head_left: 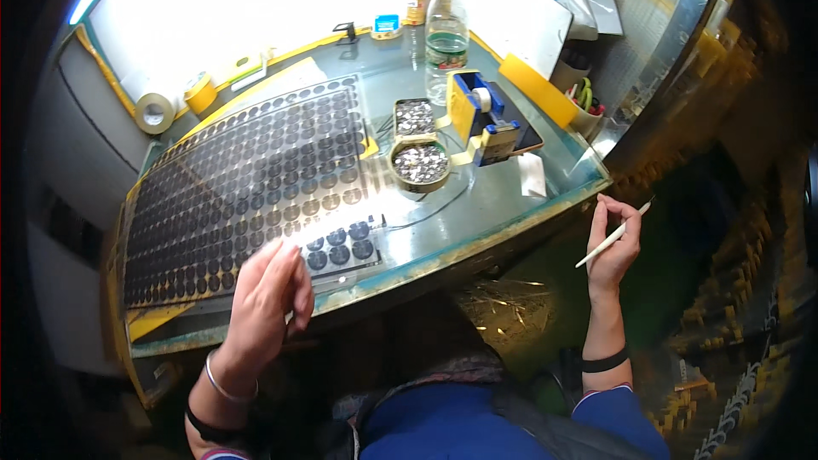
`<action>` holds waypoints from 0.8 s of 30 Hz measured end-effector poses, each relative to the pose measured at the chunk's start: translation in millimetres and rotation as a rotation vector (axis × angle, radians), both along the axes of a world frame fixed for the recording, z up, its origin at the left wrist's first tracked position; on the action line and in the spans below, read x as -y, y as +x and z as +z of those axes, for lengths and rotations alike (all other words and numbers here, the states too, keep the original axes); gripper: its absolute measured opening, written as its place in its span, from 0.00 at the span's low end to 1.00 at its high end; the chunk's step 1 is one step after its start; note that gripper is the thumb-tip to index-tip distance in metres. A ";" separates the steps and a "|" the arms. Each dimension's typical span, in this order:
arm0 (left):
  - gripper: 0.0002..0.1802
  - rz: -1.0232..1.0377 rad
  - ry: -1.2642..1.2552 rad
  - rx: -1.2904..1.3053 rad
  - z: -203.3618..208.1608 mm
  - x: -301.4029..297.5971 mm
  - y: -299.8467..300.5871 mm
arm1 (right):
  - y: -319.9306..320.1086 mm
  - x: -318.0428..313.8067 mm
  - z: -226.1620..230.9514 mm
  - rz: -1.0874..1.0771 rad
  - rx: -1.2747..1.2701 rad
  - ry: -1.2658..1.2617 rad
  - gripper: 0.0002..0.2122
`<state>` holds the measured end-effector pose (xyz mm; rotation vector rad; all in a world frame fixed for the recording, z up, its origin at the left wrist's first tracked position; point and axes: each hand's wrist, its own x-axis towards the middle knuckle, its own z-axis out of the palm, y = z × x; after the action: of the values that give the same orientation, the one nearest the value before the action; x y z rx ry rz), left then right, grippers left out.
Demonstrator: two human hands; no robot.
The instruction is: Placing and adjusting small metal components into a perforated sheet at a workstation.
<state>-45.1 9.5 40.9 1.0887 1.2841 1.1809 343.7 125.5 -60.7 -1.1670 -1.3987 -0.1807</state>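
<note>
My left hand (271,294) is raised over the front edge of the table, its fingers bent and pressed together; whether anything small is between them is hidden. Just beyond its fingertips lies a small clear plate (339,266) with several dark round discs. Behind that, a large clear sheet (368,123) covers rows of similar black discs. In my right hand (612,251) is a slim white pen-shaped tool (607,244) with a thin dark tip, held off the table's right front corner. A round tin (399,172) and a square tin (397,117) hold many tiny shiny metal pieces.
A blue and yellow tape dispenser (467,111) stands beside the tins, with a clear plastic bottle (448,30) behind it. Tape rolls (155,113) sit at the far left. A cup (586,119) with tools is at the right. The glass tabletop's edge (477,234) runs in front.
</note>
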 end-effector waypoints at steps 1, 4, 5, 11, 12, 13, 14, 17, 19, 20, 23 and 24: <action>0.17 0.016 0.011 -0.069 4.4 -8.4 0.5 | -18.6 1.9 9.6 0.081 -0.022 0.020 0.05; 0.18 -0.028 0.045 -0.205 18.5 -40.8 7.4 | -75.2 1.0 28.2 0.475 -0.006 0.069 0.06; 0.18 -0.062 0.072 -0.284 15.7 -54.6 9.5 | -93.9 -4.5 33.5 0.602 0.053 0.144 0.06; 0.15 -0.035 0.127 -0.516 9.4 -104.4 22.3 | -152.8 -21.2 26.5 0.828 -0.006 -0.212 0.07; 0.15 -0.031 0.130 -0.520 11.3 -110.0 24.2 | -151.3 -20.8 28.0 0.791 0.026 -0.231 0.06; 0.14 -0.043 0.160 -0.593 9.0 -115.7 26.5 | -151.2 -21.5 26.1 0.792 0.028 -0.236 0.06; 0.13 -0.055 0.191 -0.666 6.4 -121.9 28.5 | -152.2 -22.2 24.7 0.770 -0.004 -0.244 0.05; 0.10 -0.036 0.362 -0.780 -3.2 -141.2 34.5 | -154.4 -24.2 21.7 0.751 -0.006 -0.264 0.04; 0.10 -0.039 0.406 -0.826 -4.7 -147.0 42.5 | -155.0 -24.5 19.8 0.750 -0.010 -0.231 0.05; 0.10 -0.042 0.455 -0.875 -4.2 -149.6 46.5 | -154.2 -24.9 18.8 0.748 -0.021 -0.218 0.05; 0.09 -0.056 0.569 -0.888 -10.9 -158.4 51.2 | -152.6 -22.1 23.1 0.725 -0.060 -0.276 0.05; 0.10 -0.069 0.556 -0.898 -12.8 -159.3 50.4 | -152.9 -22.3 22.9 0.729 -0.058 -0.276 0.05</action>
<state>5.4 168.8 28.1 2.2199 1.5768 1.0417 190.8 147.8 -37.8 -0.7991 -1.7415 0.5706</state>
